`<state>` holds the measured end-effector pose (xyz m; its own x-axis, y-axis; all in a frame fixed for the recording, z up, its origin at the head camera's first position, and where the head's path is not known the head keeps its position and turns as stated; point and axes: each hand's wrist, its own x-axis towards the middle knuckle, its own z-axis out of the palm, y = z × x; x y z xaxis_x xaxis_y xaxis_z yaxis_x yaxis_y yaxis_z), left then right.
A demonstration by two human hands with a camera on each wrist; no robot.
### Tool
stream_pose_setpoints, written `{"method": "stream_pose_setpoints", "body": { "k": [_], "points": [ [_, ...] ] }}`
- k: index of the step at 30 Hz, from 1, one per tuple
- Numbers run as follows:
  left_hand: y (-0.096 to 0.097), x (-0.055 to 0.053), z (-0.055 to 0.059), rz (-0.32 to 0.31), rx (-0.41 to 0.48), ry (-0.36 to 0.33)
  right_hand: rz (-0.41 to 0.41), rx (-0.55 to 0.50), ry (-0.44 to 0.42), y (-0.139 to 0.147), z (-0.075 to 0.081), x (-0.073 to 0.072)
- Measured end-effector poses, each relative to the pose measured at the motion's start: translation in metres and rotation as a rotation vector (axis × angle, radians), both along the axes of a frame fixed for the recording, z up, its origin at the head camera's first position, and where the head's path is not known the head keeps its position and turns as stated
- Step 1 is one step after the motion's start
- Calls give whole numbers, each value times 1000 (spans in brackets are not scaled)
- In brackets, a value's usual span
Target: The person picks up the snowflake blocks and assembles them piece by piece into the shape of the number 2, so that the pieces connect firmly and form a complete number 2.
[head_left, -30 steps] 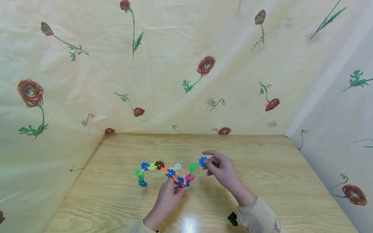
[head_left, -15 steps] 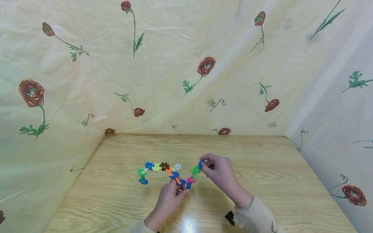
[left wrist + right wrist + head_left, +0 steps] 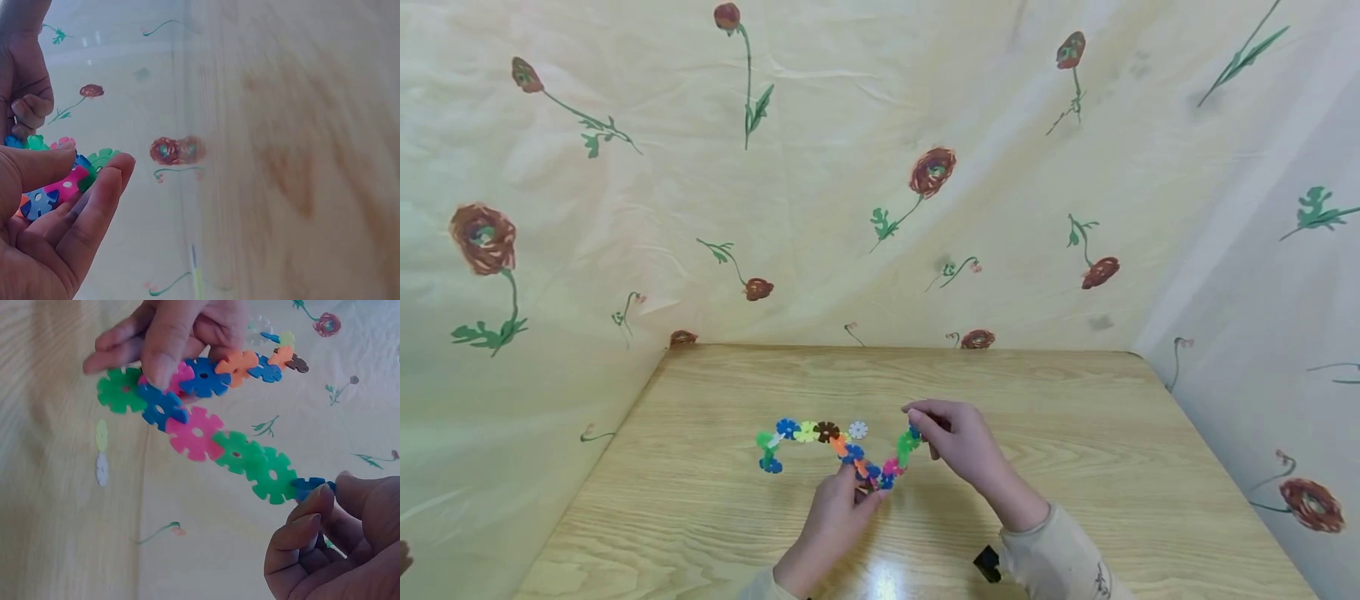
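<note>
A chain of colourful plastic snowflake discs runs between both hands above the table. My left hand (image 3: 837, 504) pinches its middle, with thumb and fingers near a blue disc (image 3: 161, 407) and a pink one. My right hand (image 3: 966, 437) pinches a blue disc (image 3: 310, 486) at the chain's right end, where its edge meets a green disc (image 3: 273, 475). Between the hands lie another green disc and a pink disc (image 3: 195, 433). Left of my left hand the chain continues past a brown disc (image 3: 827, 432) to a blue one (image 3: 771, 466). Fingers partly hide the gripped pieces.
On the wooden table (image 3: 715, 533), behind the chain, lies a loose white disc (image 3: 857, 430) with a pale yellow disc (image 3: 101, 434) next to it. A small black object (image 3: 988, 564) sits by the right sleeve. Flower-printed sheeting (image 3: 820, 167) encloses the table's back and sides.
My right hand has moved left and slightly down, bringing its blue disc from apart to meeting the chain's green end disc. The chain has shifted a little to the right with my left hand.
</note>
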<state>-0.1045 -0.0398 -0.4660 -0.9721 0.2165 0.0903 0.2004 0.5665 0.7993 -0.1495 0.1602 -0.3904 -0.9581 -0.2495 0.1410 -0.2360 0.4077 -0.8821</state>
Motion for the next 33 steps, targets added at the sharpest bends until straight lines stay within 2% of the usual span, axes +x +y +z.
{"method": "stream_pose_setpoints", "body": {
  "k": [4, 8, 14, 16, 23, 33],
  "points": [
    [0, 1, 2, 10, 47, -17, -57, -123, -121, -2, -4, -1],
    [0, 1, 3, 13, 68, 6, -84, -210, -230, -3, -7, 0],
    [-1, 0, 1, 8, 70, 29, 23, -271, -366, -3, -12, 2],
    [-1, 0, 1, 7, 71, 21, 48, -300, -380, -3, -14, 2],
    [-1, -1, -1, 3, 58, 52, 54, -395, -389, -6, -16, 1],
    [-1, -1, -4, 10, 36, 82, 54, -417, -406, -8, -19, -1]
  ]
}}
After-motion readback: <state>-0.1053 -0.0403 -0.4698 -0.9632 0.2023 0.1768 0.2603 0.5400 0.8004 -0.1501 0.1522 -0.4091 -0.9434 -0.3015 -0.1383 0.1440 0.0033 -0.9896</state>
